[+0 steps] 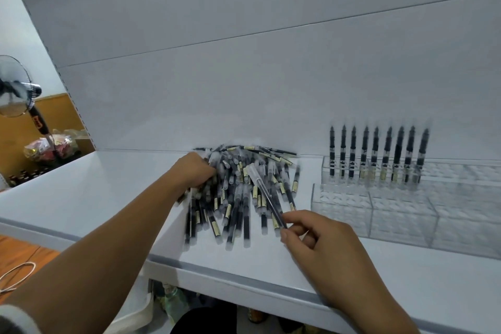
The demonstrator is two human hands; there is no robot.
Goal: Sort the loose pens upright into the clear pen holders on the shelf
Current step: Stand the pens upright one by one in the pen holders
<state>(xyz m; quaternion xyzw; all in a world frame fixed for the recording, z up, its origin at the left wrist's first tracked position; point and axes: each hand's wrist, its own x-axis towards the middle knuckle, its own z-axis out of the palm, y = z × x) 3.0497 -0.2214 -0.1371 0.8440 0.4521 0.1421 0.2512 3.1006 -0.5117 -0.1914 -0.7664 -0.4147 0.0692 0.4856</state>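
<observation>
Progress stands at an early stage. Nine pens point(376, 153) are seated upright in the back row of the clear pen holders point(401, 211), side by side along the left part of that row. Every other socket visible in the holders, including the whole front bank and the back row to the right, appears unfilled, though the clear plastic and blur make the far right hard to read.

The bulk of the work remains. The loose pile of pens point(238, 192) lies flat on the white shelf point(81, 198), fanned out between the two hands and just left of the holders. The count cannot be taken from this view; it is plainly many times the number already seated.

The left hand point(193, 169) rests on the upper left edge of the pile, fingers curled down into the pens. Whether they actually grip any cannot be told, since the fingertips are buried and the frame is blurred.

The right hand point(322, 241) sits at the near right of the pile and pinches a single pen point(267, 196) by its lower end between thumb and forefingers. That pen lies tilted, its far end angled up and left over the heap, apart from the holders.

Judgement: one pen is in hand and not yet placed; the next step calls for carrying it right and standing it in a free socket.
</observation>
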